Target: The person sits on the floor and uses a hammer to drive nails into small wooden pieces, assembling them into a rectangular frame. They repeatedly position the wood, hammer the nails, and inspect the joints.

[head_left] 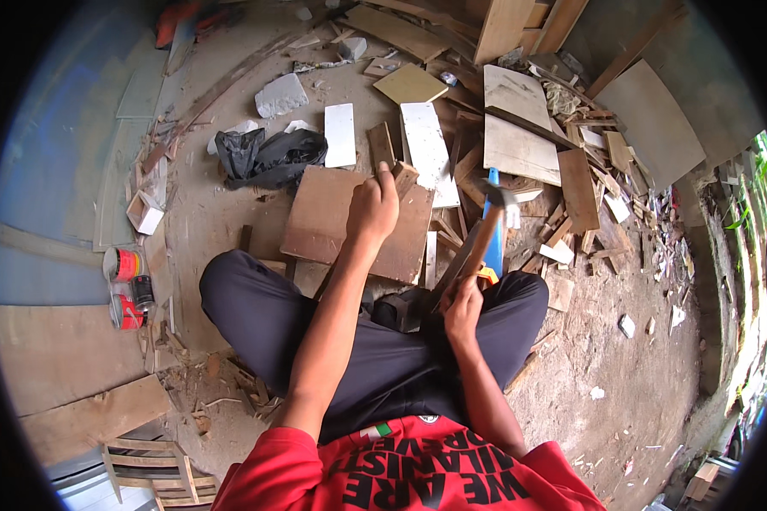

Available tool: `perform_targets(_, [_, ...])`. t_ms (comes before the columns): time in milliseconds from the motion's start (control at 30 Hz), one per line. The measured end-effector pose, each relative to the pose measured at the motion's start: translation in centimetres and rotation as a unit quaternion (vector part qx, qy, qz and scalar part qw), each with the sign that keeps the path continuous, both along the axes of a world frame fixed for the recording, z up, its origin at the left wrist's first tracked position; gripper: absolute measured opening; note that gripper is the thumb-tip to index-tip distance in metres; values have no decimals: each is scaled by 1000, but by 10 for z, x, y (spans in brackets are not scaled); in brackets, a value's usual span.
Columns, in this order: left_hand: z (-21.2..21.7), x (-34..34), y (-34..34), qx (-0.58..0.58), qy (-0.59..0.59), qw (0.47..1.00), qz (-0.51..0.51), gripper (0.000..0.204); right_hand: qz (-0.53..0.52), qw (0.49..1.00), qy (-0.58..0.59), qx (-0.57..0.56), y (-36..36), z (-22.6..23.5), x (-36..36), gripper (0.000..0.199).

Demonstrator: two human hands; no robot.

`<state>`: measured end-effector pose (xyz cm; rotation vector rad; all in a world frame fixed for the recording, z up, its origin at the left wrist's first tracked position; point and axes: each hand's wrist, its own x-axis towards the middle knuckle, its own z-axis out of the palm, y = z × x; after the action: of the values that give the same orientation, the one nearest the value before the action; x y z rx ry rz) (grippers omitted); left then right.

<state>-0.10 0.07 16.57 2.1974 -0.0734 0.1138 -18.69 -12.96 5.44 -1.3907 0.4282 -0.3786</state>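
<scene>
My left hand (373, 209) is closed around a small wooden block (406, 175), over a brown wooden board (317, 220) in front of my crossed legs. A narrow brown strip of wood (381, 143) rises just beyond the fingers; whether it joins the block I cannot tell. In my right hand (463, 310) is a hammer (484, 242), gripped low on its wooden handle. Its head points up and away from me, slightly blurred, to the right of the block and apart from it. Behind the hammer lies a blue-bladed handsaw (495, 243) with an orange handle, partly hidden.
White boards (340, 134) and a black plastic bag (268, 158) lie beyond the brown board. Wood scraps (581, 189) pile up at the right, with pale panels (520, 149) among them. Red and black cans (128, 289) stand at the left. A white foam chunk (281, 95) sits farther back.
</scene>
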Motion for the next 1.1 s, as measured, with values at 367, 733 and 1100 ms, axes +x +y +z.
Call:
perform_targets(367, [-6,-6,-12,-14,-131,982,-137,48,-185,881,335,-277,-133,-90,52,68])
perform_targets(733, [-36,-6,-22,-6,-133,970,-201,42,-209,861,252,-390,-125,-141,62,35])
perform_targets(1100, [6,-19,6,-97,-100,967,-215,43,217,752,164,-601,-89,-175,96,21])
